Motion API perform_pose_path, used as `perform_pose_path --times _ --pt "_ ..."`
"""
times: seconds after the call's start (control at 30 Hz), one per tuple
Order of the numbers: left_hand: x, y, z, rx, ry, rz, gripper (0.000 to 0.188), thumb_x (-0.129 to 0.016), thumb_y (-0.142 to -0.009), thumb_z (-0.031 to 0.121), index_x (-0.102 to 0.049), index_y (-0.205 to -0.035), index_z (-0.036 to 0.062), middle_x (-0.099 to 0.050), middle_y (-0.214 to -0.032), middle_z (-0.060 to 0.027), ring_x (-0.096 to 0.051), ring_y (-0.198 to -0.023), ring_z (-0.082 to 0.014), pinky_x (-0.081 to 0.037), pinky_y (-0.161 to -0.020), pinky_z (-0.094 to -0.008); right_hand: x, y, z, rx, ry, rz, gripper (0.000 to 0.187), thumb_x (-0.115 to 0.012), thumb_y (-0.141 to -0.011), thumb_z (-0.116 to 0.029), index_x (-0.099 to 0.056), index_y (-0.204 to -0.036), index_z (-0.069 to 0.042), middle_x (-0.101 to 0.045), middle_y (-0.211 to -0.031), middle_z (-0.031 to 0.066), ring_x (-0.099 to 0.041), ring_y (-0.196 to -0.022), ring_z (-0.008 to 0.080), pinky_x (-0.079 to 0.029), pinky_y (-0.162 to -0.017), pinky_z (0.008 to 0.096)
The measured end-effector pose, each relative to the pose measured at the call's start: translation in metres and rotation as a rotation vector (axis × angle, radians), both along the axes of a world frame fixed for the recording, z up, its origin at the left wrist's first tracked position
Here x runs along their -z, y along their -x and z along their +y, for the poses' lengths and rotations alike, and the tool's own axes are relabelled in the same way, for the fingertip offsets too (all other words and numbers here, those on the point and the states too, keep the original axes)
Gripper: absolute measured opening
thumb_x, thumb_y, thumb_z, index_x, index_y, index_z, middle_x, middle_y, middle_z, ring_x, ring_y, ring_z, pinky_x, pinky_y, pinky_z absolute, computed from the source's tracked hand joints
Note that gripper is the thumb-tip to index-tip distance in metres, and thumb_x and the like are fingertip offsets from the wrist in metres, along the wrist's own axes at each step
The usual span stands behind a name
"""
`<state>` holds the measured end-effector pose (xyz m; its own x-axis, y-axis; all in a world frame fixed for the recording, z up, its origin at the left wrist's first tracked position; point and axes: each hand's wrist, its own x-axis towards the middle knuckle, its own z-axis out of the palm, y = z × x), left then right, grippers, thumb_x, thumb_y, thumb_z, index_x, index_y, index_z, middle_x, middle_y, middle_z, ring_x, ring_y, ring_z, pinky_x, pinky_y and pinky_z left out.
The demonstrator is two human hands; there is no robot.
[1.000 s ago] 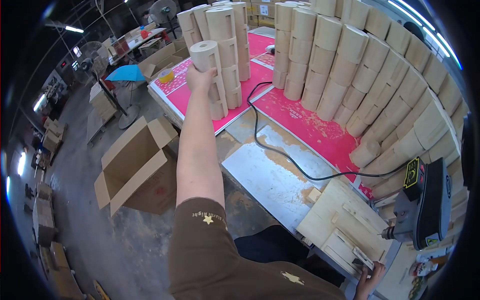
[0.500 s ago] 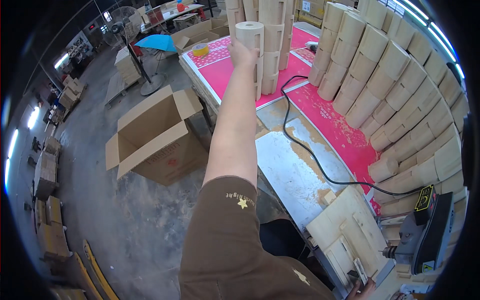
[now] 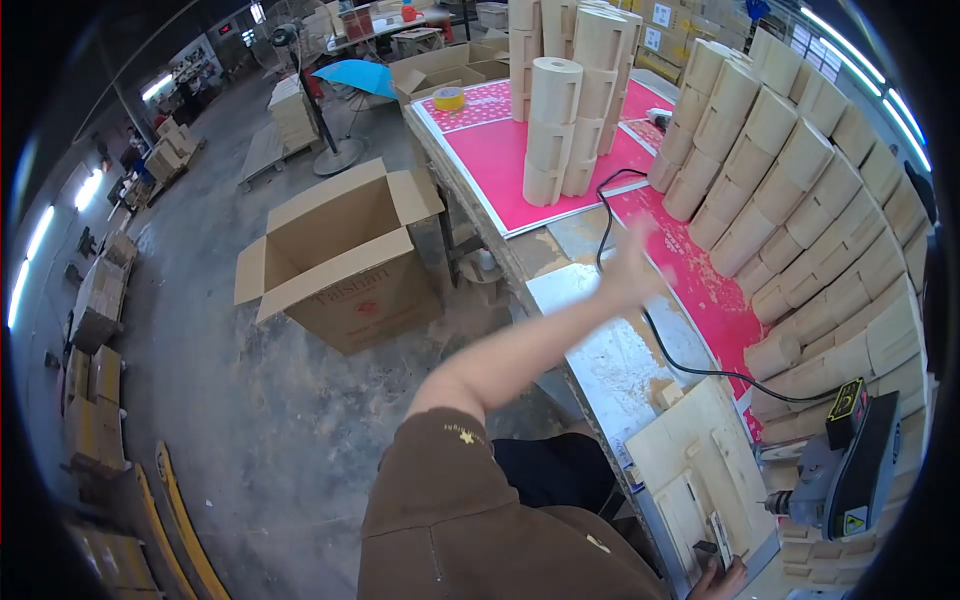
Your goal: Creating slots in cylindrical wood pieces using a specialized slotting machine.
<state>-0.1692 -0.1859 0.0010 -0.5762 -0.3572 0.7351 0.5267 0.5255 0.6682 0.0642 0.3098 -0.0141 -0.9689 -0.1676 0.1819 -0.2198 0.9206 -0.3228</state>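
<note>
My left hand (image 3: 635,272), smeared by motion, is over the pale work surface (image 3: 597,360) near a black cable (image 3: 690,366); its fingers cannot be made out. Behind it, pale wooden cylinders (image 3: 553,98) with slots in their sides stand stacked on the pink table cover (image 3: 500,186). At the lower edge, my right hand (image 3: 722,580) is closed around the near end of a light bar (image 3: 718,538) beside a dark block (image 3: 704,549), on a plywood fixture (image 3: 668,460). A drill-like machine head (image 3: 822,490) with a chuck points toward the fixture.
Many more wooden cylinders (image 3: 775,150) rise in a curved wall on the right. An open cardboard box (image 3: 365,302) stands on the floor at left. Yellow tape (image 3: 449,98) lies on the table's far corner. Yellow pallet-jack forks (image 3: 185,520) lie at lower left.
My left hand has let go of the top cylinder of the front stack and swung back, nearer and to the right. My right hand stays at the fixture. The view has shifted somewhat.
</note>
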Motion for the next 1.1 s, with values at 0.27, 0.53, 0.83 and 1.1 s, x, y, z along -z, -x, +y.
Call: perform_pose_path --times 0.27,0.53,0.83,1.1 --pt "0.001 -0.166 0.184 0.847 0.241 -0.169 0.086 -0.074 -0.066 0.045 -0.037 -0.131 0.0034 -0.047 -0.122 -0.0186 -0.047 -0.112 -0.0356 -0.036 -0.094 -0.0442 -0.067 -0.025 -0.083 0.037 -0.064 -0.038 0.025 -0.061 -0.082 -0.020 -0.063 -0.098 -0.001 -0.060 -0.103 0.0261 -0.056 -0.096 0.0432 -0.043 -0.084 0.0490" --pt "0.006 -0.195 0.240 0.911 0.732 -0.144 0.039 -0.072 -0.066 0.030 -0.052 -0.092 0.0088 -0.057 -0.084 -0.0055 -0.058 -0.080 -0.0256 -0.042 -0.067 -0.0403 -0.055 -0.038 -0.063 -0.106 -0.164 0.240 0.035 -0.064 -0.081 -0.025 -0.056 -0.107 -0.002 -0.058 -0.100 0.0265 -0.052 -0.095 0.0439 -0.040 -0.083 0.0514" --pt "0.021 -0.194 0.244 0.718 0.669 -0.118 0.028 -0.070 -0.067 0.026 -0.054 -0.084 0.0108 -0.055 -0.078 -0.0034 -0.057 -0.075 -0.0247 -0.042 -0.065 -0.0386 -0.012 -0.044 0.012 -0.189 0.040 0.226 0.029 -0.060 -0.085 -0.022 -0.055 -0.104 -0.001 -0.059 -0.092 0.0239 -0.055 -0.084 0.0396 -0.043 -0.074 0.0482" --pt "-0.006 -0.200 0.239 0.885 0.639 -0.175 0.032 -0.071 -0.068 0.030 -0.055 -0.086 0.0096 -0.055 -0.080 -0.0065 -0.056 -0.077 -0.0288 -0.042 -0.067 -0.0404 -0.041 -0.051 -0.024 -0.139 -0.023 0.230 0.032 -0.065 -0.081 -0.017 -0.055 -0.106 -0.001 -0.055 -0.093 0.0243 -0.052 -0.083 0.0401 -0.043 -0.072 0.0468"
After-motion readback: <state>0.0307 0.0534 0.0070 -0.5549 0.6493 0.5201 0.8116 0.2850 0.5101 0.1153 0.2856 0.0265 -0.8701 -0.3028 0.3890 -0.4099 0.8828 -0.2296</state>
